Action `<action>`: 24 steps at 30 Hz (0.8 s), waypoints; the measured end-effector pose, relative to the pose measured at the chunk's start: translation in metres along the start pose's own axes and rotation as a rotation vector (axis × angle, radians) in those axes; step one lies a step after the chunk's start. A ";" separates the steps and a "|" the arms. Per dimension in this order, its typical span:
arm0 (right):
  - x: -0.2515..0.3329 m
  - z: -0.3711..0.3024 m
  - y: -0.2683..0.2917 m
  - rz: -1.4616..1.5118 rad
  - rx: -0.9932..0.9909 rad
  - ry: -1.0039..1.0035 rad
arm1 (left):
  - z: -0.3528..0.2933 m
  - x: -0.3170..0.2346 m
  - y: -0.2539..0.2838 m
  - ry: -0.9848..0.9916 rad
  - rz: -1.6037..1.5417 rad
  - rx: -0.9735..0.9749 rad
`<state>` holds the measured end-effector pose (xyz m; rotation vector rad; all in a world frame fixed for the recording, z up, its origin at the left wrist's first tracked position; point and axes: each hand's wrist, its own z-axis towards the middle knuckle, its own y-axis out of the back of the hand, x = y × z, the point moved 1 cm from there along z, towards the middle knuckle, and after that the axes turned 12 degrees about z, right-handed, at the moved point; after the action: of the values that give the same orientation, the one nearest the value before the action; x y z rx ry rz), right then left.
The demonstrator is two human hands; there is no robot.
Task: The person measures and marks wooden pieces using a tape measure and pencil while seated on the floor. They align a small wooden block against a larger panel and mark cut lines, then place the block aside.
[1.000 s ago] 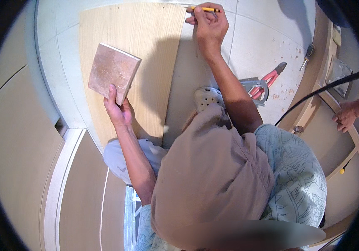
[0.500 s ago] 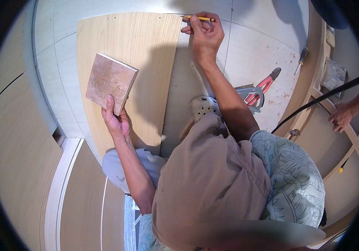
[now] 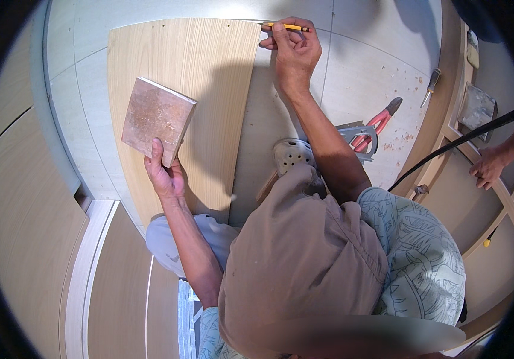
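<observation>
My left hand (image 3: 166, 176) grips the lower corner of a square, brownish tile (image 3: 156, 119), thumb on its face and fingers behind. The tile is held over a light wood-grain board (image 3: 209, 48) that lies on the floor, with small dark holes near its far edge. A yellow pencil (image 3: 293, 27) is pinched in my right hand (image 3: 296, 57). Its tip points left at the board's far right corner; whether it touches cannot be made out. The board's near end runs under my left knee.
Red-handled pliers (image 3: 373, 128) and a grey metal tool (image 3: 353, 133) lie beside my right forearm. A screwdriver (image 3: 430, 88) is farther right, near wood crumbs. Another person's hand (image 3: 491, 164) rests at a wooden frame (image 3: 472, 152), crossed by a black cable (image 3: 460, 145). Wooden panels (image 3: 23, 227) stand left.
The tile and my left hand have shifted very slightly left. My right hand and the pencil stay in the same place.
</observation>
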<state>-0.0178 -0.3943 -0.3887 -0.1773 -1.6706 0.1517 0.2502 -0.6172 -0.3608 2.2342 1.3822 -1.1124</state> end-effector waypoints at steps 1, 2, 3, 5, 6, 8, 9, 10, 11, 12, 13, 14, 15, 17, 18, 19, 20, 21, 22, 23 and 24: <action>0.000 0.000 0.000 -0.005 0.003 0.002 | 0.000 0.000 0.000 -0.003 0.003 0.011; -0.001 0.000 0.000 0.004 0.002 0.002 | 0.000 -0.001 0.000 -0.004 0.000 0.017; -0.001 0.001 0.000 0.011 0.001 0.002 | 0.000 -0.001 0.000 -0.010 -0.010 0.030; -0.002 0.001 0.000 0.029 0.003 0.005 | 0.000 0.000 0.000 0.004 -0.013 0.022; -0.002 0.001 0.000 0.040 0.005 0.007 | 0.000 0.000 0.000 0.002 -0.027 0.023; -0.002 0.001 0.000 0.028 0.010 0.017 | 0.001 0.000 0.000 -0.002 -0.015 0.016; -0.002 0.001 0.000 0.004 0.013 0.024 | 0.001 0.000 0.000 -0.011 -0.024 0.025; -0.002 0.000 0.000 -0.023 0.013 0.024 | 0.001 0.000 0.000 -0.005 -0.013 0.013; -0.001 0.000 0.000 -0.009 0.015 0.024 | 0.001 0.000 0.000 -0.004 -0.013 0.013; -0.001 0.000 0.000 0.002 0.013 0.017 | 0.001 0.000 0.000 -0.003 -0.021 0.005; 0.000 0.000 0.000 0.014 0.014 0.017 | 0.001 0.000 0.000 -0.004 -0.011 0.014; 0.000 0.000 0.000 0.010 0.010 0.007 | 0.000 0.000 0.000 -0.004 -0.007 0.014; 0.001 0.000 0.000 0.008 0.009 0.003 | 0.000 0.000 0.000 -0.005 -0.009 0.009; 0.002 -0.001 0.000 0.013 0.007 -0.015 | 0.000 0.000 -0.001 -0.009 -0.003 0.011; 0.002 -0.003 0.000 0.021 0.006 -0.029 | -0.001 0.000 -0.001 -0.017 -0.012 0.020; 0.002 -0.004 0.001 0.033 0.014 -0.033 | -0.001 0.000 -0.001 -0.010 -0.002 0.011; 0.002 -0.005 0.001 0.013 0.011 -0.040 | -0.001 0.000 -0.001 -0.009 0.000 0.013; 0.002 -0.006 0.002 -0.001 0.017 -0.036 | -0.001 0.000 -0.002 -0.016 -0.008 0.025; 0.002 -0.007 0.002 -0.017 0.019 -0.032 | -0.001 0.000 -0.001 -0.010 0.004 0.012; 0.001 -0.008 0.003 -0.015 0.023 -0.031 | -0.001 0.000 -0.001 -0.011 0.005 0.008; 0.000 -0.009 0.003 -0.015 0.024 -0.029 | -0.001 0.000 -0.001 -0.012 0.000 0.004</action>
<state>-0.0090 -0.3912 -0.3882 -0.1451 -1.6976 0.1632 0.2493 -0.6162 -0.3600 2.2268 1.3761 -1.1277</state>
